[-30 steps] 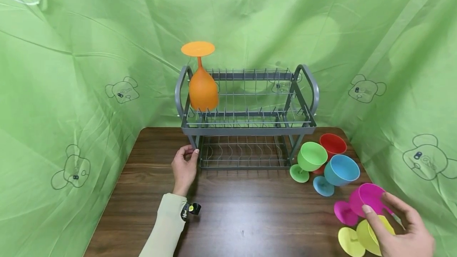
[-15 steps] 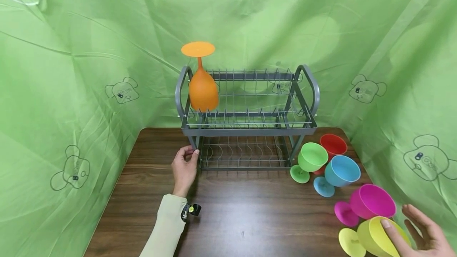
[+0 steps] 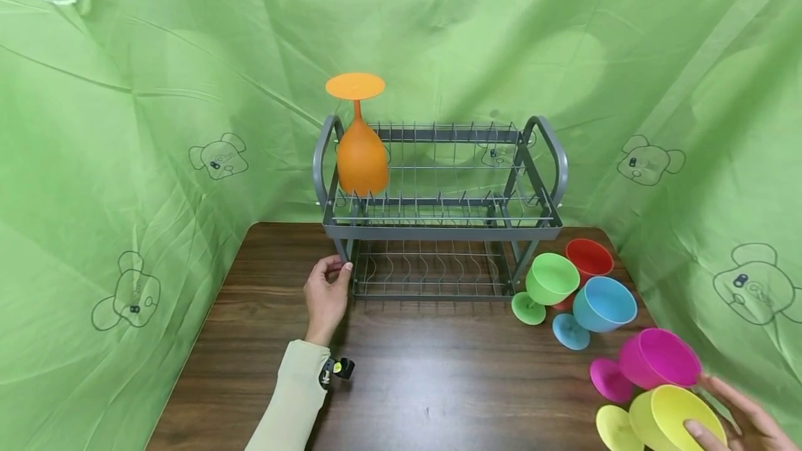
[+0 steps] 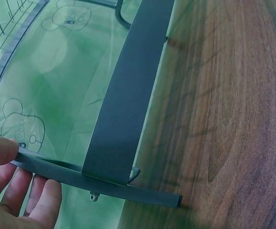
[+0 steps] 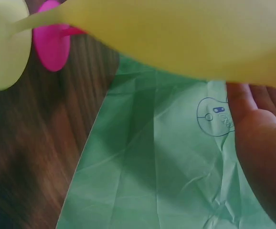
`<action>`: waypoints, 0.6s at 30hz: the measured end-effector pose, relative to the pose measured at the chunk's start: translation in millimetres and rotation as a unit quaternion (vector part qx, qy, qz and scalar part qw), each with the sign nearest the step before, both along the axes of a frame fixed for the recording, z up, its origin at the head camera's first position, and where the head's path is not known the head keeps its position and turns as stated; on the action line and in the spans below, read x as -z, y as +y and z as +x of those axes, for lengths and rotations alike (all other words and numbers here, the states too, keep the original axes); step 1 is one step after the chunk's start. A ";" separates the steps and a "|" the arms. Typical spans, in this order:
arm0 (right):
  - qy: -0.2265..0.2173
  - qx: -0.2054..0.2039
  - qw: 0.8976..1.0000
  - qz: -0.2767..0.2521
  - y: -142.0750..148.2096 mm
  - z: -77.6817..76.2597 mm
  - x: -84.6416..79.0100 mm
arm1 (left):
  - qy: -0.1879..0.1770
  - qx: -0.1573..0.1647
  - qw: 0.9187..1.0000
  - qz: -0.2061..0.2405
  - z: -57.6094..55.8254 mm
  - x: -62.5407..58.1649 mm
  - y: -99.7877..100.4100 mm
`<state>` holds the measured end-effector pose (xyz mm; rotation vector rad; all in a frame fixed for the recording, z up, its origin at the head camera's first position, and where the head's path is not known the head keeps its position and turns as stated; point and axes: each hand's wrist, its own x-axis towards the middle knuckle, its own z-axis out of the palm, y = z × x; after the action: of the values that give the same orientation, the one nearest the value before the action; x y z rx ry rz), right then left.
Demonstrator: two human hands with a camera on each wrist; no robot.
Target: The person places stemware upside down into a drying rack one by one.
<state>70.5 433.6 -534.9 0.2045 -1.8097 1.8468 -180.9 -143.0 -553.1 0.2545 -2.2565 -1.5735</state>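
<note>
My left hand pinches the lower left side of a grey two-tier dish rack. In the left wrist view, its thumb and fingers hold the rack's foot bar. An orange goblet stands upside down at the left of the upper tier. At the lower right, my right hand is at the mouth of a yellow goblet lying on its side. The thumb is over the goblet's mouth and the fingers extend straight past its rim. The bowl hides the fingertips in the right wrist view.
Above the yellow goblet, a magenta goblet, a blue goblet, a light green goblet and a red goblet lie tipped along the right side of the wooden table. Green printed cloth surrounds the table.
My right hand has moved from over the magenta goblet down and right to the yellow goblet's rim. The left hand keeps its hold on the rack. The head view has shifted slightly.
</note>
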 end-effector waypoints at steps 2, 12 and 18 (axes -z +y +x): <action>-0.031 0.033 0.999 0.025 -2.9 0.7 -3.7 | 0.000 -0.002 1.000 0.003 0.3 -0.1 0.3; -0.134 0.182 0.974 0.017 -25.7 17.0 -17.6 | 0.011 0.006 1.000 0.009 -0.8 -1.6 1.2; -0.218 0.263 0.925 0.164 -14.2 14.8 -6.3 | 0.016 0.005 1.000 0.012 -1.0 -3.7 0.2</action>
<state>85.3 419.4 -528.6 -0.5703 -2.1898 1.2638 -181.8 -142.7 -549.4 0.2233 -2.2203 -1.5993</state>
